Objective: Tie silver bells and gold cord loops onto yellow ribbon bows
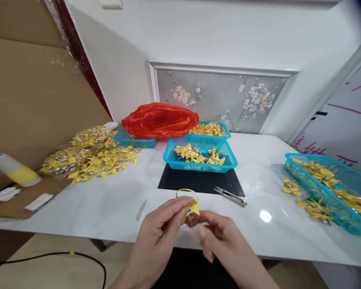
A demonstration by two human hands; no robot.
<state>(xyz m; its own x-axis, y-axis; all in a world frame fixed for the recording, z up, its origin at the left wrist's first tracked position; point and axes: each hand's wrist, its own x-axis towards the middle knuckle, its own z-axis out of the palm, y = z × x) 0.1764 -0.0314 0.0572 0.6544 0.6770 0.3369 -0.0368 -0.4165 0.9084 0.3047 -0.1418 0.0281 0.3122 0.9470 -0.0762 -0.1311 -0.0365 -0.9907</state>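
Observation:
In the head view my left hand (164,224) pinches a small yellow ribbon flower (194,206) between thumb and fingers, above the front edge of the table. A thin gold-coloured loop (185,190) rises from the flower over the fingertips. My right hand (219,235) is close against the flower's lower right side, its fingers curled; what lies between those fingertips is too small to make out. Thread snips (231,196) lie on the table beyond my right hand, partly on a black mat (195,179). A blue basket (200,166) holding several yellow flowers stands behind the mat.
Left, yellow flowers (93,160) are heaped beside a white-and-yellow cylinder (16,170) on cardboard. A red plastic bag (159,120) covers part of the back baskets. At right, another blue basket (333,200) holds flowers, with loose ones (314,208) next to it.

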